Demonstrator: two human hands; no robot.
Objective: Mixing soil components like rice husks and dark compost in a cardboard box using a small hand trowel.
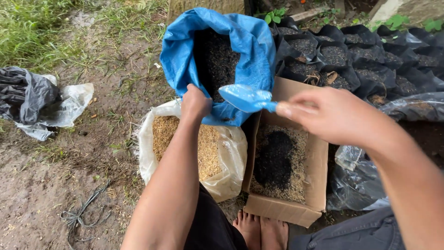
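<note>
Scooping step: left hand (195,104) pinching rim of big blue plastic sack (252,44), right hand (335,115) gripping small blue plastic scoop (245,98) just beside. Next, probably dipping into dark grains beyond left grip.

Blue sack and blue scoop over the mixing box

The crumpled blue woven-plastic sack (249,41) stood tilted, mouth open, showing dark, grainy material inside; its lower rim was pinched up. The small blue plastic scoop (246,98) hung level just before that mouth, its handle end gripped, above an open brown cardboard box (319,162) of husk and black material.
</note>
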